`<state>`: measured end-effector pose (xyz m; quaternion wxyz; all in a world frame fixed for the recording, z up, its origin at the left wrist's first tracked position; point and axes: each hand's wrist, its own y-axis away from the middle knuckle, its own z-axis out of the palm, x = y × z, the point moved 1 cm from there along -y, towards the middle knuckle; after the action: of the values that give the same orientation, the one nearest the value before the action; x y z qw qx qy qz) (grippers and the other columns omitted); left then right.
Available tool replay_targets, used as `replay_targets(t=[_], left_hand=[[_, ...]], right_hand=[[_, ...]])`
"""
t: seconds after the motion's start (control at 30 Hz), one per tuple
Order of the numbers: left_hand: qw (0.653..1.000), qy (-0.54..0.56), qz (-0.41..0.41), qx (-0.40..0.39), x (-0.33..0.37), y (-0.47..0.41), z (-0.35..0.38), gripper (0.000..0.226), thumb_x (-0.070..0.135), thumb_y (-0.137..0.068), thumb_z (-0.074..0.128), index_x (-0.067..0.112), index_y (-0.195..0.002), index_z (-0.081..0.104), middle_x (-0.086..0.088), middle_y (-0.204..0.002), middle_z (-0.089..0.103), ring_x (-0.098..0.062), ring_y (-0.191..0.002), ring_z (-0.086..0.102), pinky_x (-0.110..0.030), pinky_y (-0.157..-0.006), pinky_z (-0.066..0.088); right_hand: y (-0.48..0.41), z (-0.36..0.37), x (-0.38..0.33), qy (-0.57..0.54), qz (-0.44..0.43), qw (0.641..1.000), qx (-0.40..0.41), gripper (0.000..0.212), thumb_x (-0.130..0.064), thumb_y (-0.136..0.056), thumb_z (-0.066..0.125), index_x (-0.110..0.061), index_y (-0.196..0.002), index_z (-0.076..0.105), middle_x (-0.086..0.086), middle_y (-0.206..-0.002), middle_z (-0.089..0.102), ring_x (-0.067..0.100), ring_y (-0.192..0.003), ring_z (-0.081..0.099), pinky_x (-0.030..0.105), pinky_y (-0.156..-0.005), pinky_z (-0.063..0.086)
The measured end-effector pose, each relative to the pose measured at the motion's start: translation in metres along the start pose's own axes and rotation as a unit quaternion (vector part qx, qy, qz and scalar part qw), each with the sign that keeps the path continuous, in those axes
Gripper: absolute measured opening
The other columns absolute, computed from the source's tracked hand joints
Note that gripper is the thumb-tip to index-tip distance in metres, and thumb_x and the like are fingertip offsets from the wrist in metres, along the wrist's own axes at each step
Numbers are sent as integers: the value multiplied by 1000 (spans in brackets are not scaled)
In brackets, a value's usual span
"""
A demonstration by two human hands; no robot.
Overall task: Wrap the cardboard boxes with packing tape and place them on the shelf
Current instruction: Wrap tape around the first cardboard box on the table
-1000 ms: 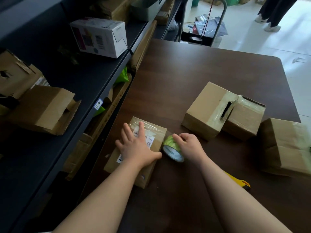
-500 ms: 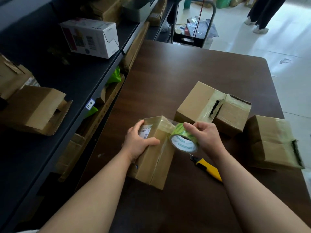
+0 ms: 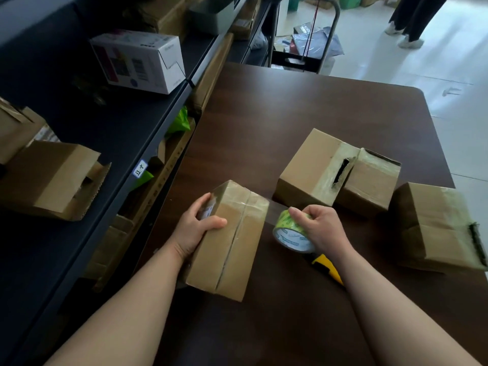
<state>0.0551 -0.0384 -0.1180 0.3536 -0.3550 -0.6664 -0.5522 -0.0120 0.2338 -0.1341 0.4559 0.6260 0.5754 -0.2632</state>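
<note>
Turned since 0.5 s ago: box [image 3: 232, 241], seam face now up; roll [image 3: 290, 233] drawn further off its right edge. Left hand [image 3: 196, 228]: we grip the box's left end, thumb on top. Right hand [image 3: 323, 228]: fingers curled round the roll, tape strip [image 3: 274, 208] stretched from roll to box. Box sits at the table's [image 3: 290, 107] near left. Knife [image 3: 328, 272], yellow: under our right wrist. 3 more boxes [image 3: 311, 167]: right of the roll. Shelf [image 3: 118, 122], left: 1 white box [image 3: 137, 62], 1 open carton [image 3: 52, 178].
</note>
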Motion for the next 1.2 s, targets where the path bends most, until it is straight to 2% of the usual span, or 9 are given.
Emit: replay_targets(t=[0.17,0.4,0.6,0.7,0.8,0.87,0.93,1.03,1.2], left_hand=[[1000,12,-14,-9,-7,-6,-9,104,53,-43,74,40,-140,38,8,-123,50,-13,-108,54,-29,-74,48],[999,25,-30,-28,-14,-13,-20,109,51,-45,74,36,-145,34,-6,-137,47,-25,-117,54,-47,-96,47],[998,22,-50,-21,-12,-9,-31,105,53,-47,72,41,-145,33,-6,-139,46,-27,-120,52,-55,-102,42],[999,-28,-40,17,-5,-5,-40,83,47,-60,69,46,-138,41,4,-137,47,-16,-114,51,-46,-96,44],[970,-207,21,125,8,-4,-35,67,37,-78,63,40,-141,41,6,-141,45,-10,-115,46,-40,-92,43],[905,-383,41,180,14,-3,-21,84,56,-75,61,32,-149,27,1,-153,32,-21,-134,35,-49,-106,33],[863,-477,-1,170,13,1,-1,124,85,-56,53,28,-152,0,-6,-161,11,-29,-145,17,-53,-112,19],[853,-495,-47,160,7,2,16,142,92,-41,53,31,-147,-19,-12,-161,1,-33,-146,11,-54,-112,17],[880,-447,-43,156,18,-4,7,133,74,-48,69,32,-151,-4,-10,-153,23,-32,-137,31,-52,-106,30]], right_hand=[[-7,15,5,23,1,1000,-10,40,-44,-82,75,-15,-58,61,1,-55,61,13,-53,55,32,-51,44],[-15,35,8,42,18,999,-24,44,-47,-82,73,-10,-62,62,11,-60,65,16,-56,57,34,-53,45],[-17,48,1,53,23,998,-22,47,-52,-81,71,-17,-55,56,-5,-51,56,9,-49,52,32,-52,42],[-15,55,-9,60,8,998,-27,48,-55,-83,68,-14,-59,59,1,-54,61,16,-51,57,37,-53,46],[-12,62,-18,44,-6,998,-46,53,-57,-87,61,-6,-72,64,14,-71,68,30,-68,64,45,-61,51],[-9,65,-19,44,-16,997,-58,56,-56,-91,56,-3,-75,63,15,-69,64,30,-65,59,47,-63,50],[-8,67,-18,52,-20,996,-68,50,-52,-93,54,-6,-75,63,7,-67,61,22,-63,56,48,-65,49],[-8,68,-13,56,-13,995,-79,38,-50,-92,59,-17,-73,64,-2,-68,63,16,-65,58,43,-64,49],[-4,53,-20,-9,-30,998,-54,47,-50,-85,69,-15,-57,54,-4,-52,47,10,-50,41,32,-53,35]])
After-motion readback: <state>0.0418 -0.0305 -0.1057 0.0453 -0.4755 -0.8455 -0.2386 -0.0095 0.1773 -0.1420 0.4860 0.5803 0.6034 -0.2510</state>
